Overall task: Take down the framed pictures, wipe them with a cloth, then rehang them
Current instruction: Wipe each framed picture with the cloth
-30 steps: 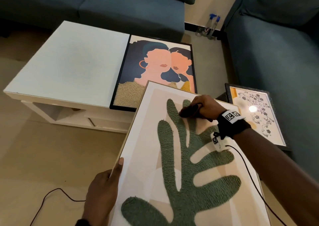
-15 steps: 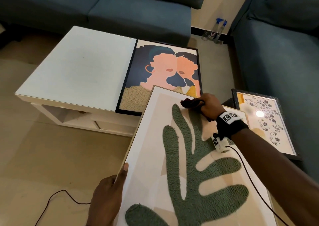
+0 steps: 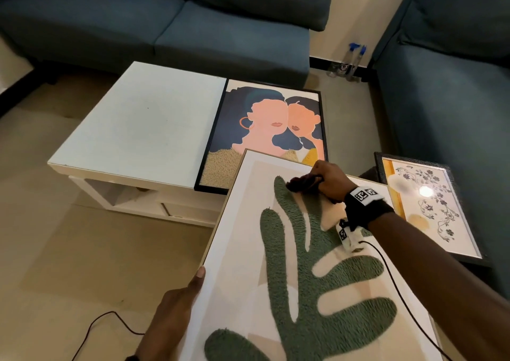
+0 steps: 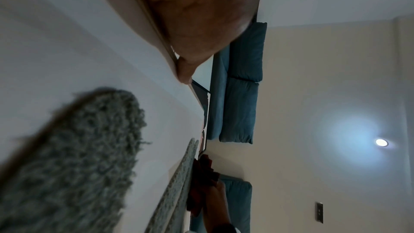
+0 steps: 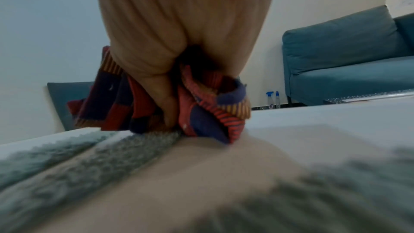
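A large light-framed picture (image 3: 248,250) with a green tufted leaf shape is tilted up in front of me. My left hand (image 3: 176,305) grips its left edge, thumb on the front; the same hand (image 4: 192,29) fills the top of the left wrist view. My right hand (image 3: 325,181) holds a bunched red, blue and orange striped cloth (image 5: 201,109) and presses it on the picture's upper part, at the leaf tips. The cloth (image 3: 300,184) looks dark in the head view.
A black-framed picture of two faces (image 3: 270,129) lies on the white coffee table (image 3: 143,123). A floral framed picture (image 3: 430,206) lies to the right. Blue sofas (image 3: 193,29) stand behind and right. Two spray bottles (image 3: 350,62) stand in the corner. A cable (image 3: 105,322) crosses the floor.
My right hand with the cloth has slid a little up the picture toward its top edge. My left hand keeps its grip on the left edge.
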